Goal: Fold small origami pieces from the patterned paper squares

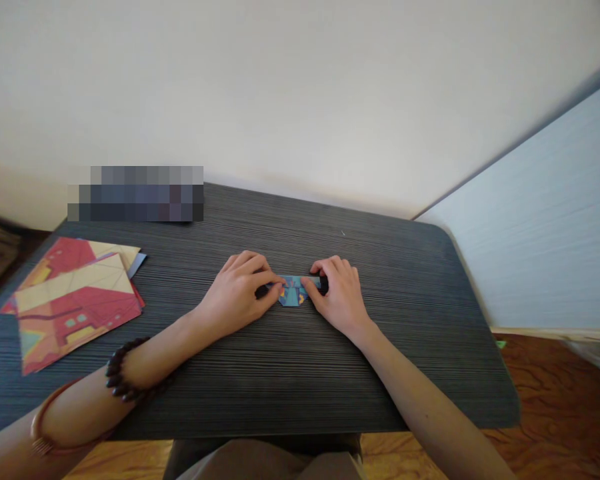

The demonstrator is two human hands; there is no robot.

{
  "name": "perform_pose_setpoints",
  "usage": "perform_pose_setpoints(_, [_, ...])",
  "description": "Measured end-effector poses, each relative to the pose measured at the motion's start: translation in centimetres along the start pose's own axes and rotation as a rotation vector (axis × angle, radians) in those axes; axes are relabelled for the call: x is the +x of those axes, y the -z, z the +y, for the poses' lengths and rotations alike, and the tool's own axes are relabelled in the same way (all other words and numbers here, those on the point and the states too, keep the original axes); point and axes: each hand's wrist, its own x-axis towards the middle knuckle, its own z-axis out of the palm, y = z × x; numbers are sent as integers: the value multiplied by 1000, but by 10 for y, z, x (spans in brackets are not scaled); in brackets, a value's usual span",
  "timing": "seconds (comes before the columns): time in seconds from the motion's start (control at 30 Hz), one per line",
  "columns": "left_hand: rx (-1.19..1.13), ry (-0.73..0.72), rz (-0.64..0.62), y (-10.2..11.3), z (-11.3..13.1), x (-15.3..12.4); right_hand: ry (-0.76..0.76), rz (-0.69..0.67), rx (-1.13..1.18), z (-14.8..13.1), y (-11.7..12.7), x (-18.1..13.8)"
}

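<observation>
A small folded piece of patterned blue paper lies on the dark striped table, near its middle. My left hand presses on the paper's left end, fingers curled and pinched on it. My right hand holds the right end, fingers bent down over it. The two hands face each other with the paper between their fingertips. Parts of the paper are hidden under the fingers. A dark bead bracelet sits on my left wrist.
A stack of red, yellow and cream patterned paper sheets lies at the table's left side. A blurred dark object rests at the far left edge. A white wall stands behind, a pale panel to the right, wood floor below.
</observation>
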Motion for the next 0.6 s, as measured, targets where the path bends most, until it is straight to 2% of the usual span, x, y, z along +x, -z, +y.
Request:
perform_pose_setpoints(0.23, [-98,182,-28,-9,5,20,-7,-21,-50,-1,0,0])
perform_pose_setpoints(0.4, [-101,190,-23,-11,0,19,-3,-31,-43,0,0,0])
perform_pose_setpoints(0.6, [-127,189,-80,-6,-6,17,-7,-43,-44,0,1,0])
